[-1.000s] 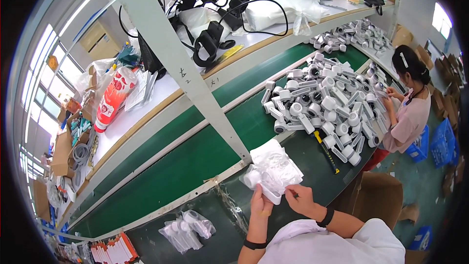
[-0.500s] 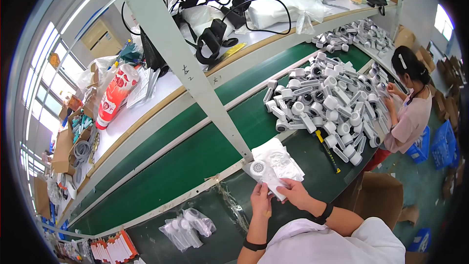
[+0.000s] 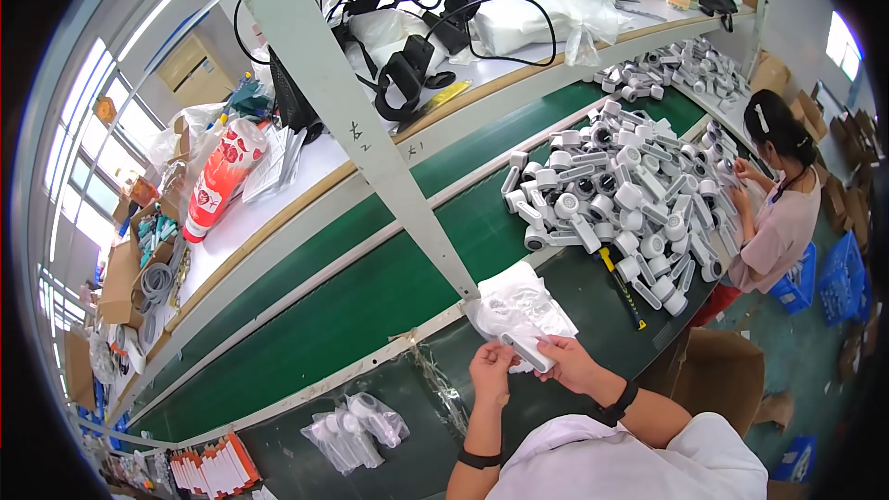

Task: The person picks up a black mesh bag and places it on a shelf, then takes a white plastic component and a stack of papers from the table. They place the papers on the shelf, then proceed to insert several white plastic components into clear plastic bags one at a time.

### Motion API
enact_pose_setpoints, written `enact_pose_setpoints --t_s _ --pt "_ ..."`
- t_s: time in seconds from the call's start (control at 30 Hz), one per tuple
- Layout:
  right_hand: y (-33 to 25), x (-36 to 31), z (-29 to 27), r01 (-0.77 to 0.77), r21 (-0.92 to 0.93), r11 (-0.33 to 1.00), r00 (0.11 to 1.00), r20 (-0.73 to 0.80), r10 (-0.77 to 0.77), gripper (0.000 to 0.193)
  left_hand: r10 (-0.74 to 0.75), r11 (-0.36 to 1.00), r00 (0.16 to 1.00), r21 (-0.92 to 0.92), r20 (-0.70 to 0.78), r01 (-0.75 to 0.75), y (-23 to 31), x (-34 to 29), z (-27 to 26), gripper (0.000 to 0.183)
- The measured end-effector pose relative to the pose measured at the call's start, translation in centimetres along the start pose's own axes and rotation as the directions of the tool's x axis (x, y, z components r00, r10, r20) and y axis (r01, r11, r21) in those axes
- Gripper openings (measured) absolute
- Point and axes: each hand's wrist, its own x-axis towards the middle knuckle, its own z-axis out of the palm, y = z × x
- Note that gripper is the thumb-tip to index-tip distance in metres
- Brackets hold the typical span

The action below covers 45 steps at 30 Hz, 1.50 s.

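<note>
A white handheld device (image 3: 527, 353) with a long grey-edged handle is between my hands, above a stack of thin white plastic bags (image 3: 520, 301). My right hand (image 3: 572, 363) grips the handle near its lower end. Close beside the handle, my left hand (image 3: 493, 367) has its fingers pinched together; whether they hold the device or a bag's edge is hard to make out. The device's far end blends into the white bags. Several similar devices in clear bags (image 3: 356, 431) lie to the left on the dark bench.
A large heap of white handheld devices (image 3: 620, 185) covers the bench ahead right, with a yellow-black utility knife (image 3: 622, 287) beside it. A slanted white post (image 3: 370, 148) rises just ahead. At right, a co-worker (image 3: 773, 213) handles pieces; an open carton (image 3: 713, 375) stands nearby.
The device has been turned, so its round grilled head no longer faces up and the handle's side shows. My left hand has shifted slightly left and its fingers have moved along the device.
</note>
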Motion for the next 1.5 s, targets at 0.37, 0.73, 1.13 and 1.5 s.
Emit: enact_pose_setpoints --t_s 0.37,0.73,1.13,1.5 --pt "0.4 0.2 1.4 0.174 -0.105 0.979 0.960 -0.203 -0.192 0.029 0.284 0.917 0.954 0.317 -0.097 -0.241 -0.4 -2.5 2.4 0.011" --pt "1.5 0.0 2.0 0.397 -0.406 0.823 0.828 -0.228 -0.512 0.025 0.223 0.973 0.968 -0.081 0.110 -0.215 -1.3 -1.9 -1.2 0.038" --pt "0.5 0.1 2.0 0.455 -0.821 0.344 0.622 0.016 -0.783 0.017 -0.262 0.847 0.965 -0.484 -0.024 0.218 1.1 0.3 0.7 0.036" --pt "4.4 0.0 -1.7 0.482 -0.744 0.462 0.734 0.056 -0.676 0.018 -0.317 0.801 0.946 -0.515 0.068 0.305 0.4 -0.2 -3.3 0.027"
